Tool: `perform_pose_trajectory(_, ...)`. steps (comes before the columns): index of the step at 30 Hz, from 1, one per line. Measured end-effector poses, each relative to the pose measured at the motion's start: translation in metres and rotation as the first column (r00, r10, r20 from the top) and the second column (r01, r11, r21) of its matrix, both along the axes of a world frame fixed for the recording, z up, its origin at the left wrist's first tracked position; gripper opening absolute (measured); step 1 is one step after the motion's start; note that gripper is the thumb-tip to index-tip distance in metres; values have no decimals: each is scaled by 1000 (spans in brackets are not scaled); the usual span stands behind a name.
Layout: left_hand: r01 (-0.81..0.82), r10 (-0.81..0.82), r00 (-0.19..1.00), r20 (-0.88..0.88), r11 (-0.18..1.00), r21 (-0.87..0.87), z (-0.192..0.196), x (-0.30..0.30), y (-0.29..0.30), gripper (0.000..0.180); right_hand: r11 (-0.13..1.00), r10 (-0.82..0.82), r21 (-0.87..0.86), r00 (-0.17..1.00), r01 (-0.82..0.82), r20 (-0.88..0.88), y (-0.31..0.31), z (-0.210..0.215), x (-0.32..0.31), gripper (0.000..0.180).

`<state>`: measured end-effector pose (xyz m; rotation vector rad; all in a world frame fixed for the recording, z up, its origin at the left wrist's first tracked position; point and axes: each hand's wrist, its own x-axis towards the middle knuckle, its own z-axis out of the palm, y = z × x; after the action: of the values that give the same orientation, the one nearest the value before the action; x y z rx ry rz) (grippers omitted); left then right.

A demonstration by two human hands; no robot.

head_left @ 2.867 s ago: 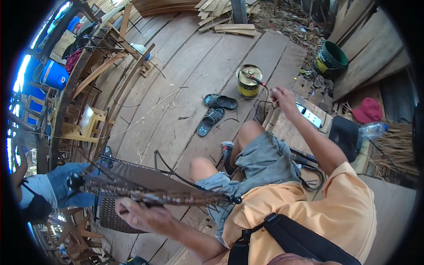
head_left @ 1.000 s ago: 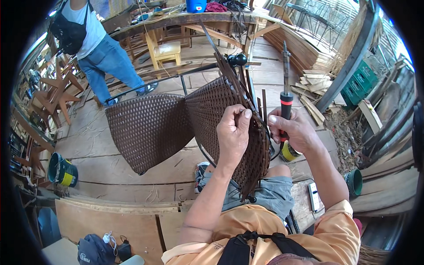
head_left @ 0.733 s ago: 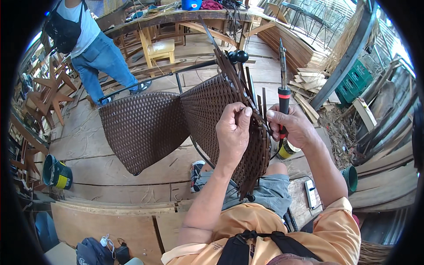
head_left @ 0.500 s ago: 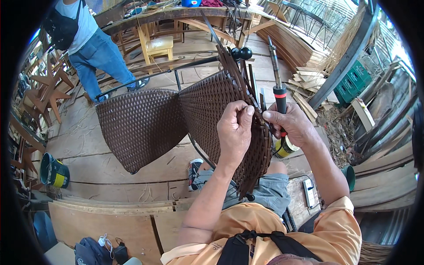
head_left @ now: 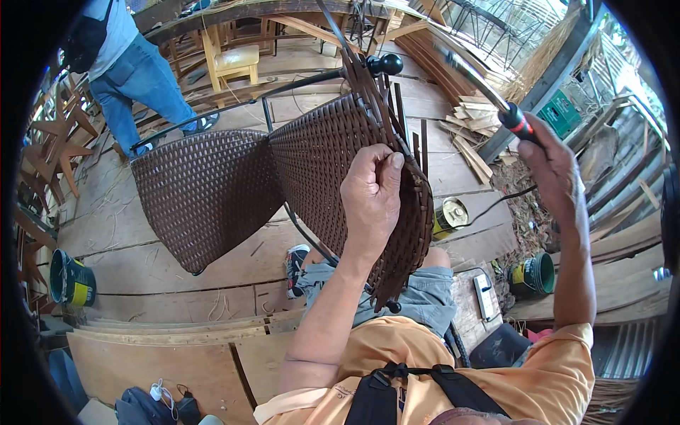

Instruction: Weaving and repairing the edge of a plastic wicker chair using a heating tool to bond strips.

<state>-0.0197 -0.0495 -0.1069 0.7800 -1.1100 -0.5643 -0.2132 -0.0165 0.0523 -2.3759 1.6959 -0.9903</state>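
Note:
A brown woven chair (head_left: 315, 152) on a dark metal frame lies tipped over in front of me, one panel against my lap. My left hand (head_left: 370, 198) is closed in a pinch at the bound edge of the nearer panel, on a brown weaving strip that its fingers mostly hide. Loose brown strips (head_left: 418, 145) stick out from that edge. Out to the right, my right hand (head_left: 558, 170) grips the black and red handle of a soldering iron (head_left: 520, 126), held apart from the chair. Its metal tip points to the far left and is blurred.
A black cord (head_left: 499, 204) runs from the iron past a yellow can (head_left: 451, 214). A power strip (head_left: 486, 296) and a green bucket (head_left: 533, 275) are at my right. Another person (head_left: 134, 78) stands at the far left. Wood scraps (head_left: 478, 117) lie beyond the chair.
My right hand has moved away from the woven edge to the right, taking the soldering iron with it. My left hand keeps its pinch. The view has shifted slightly.

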Motion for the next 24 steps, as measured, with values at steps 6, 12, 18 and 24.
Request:
perform_pose_trajectory(6,4,-4,1000,-18,1000,21,2,1,2,15,941,-136,-327,787,-87,-602,22,40,-9,35)
perform_pose_trajectory(12,0,0,1000,-24,1000,28,3,1,2,16,887,-263,-427,567,-176,-781,31,49,5,31)
perform_pose_trajectory(18,4,-2,999,-33,998,59,2,0,1,15,844,-282,-461,504,-275,-816,27,51,22,28)
perform_pose_trajectory(24,31,-27,998,-55,997,70,0,0,0,13,833,-261,-442,469,-333,-844,24,52,27,29)
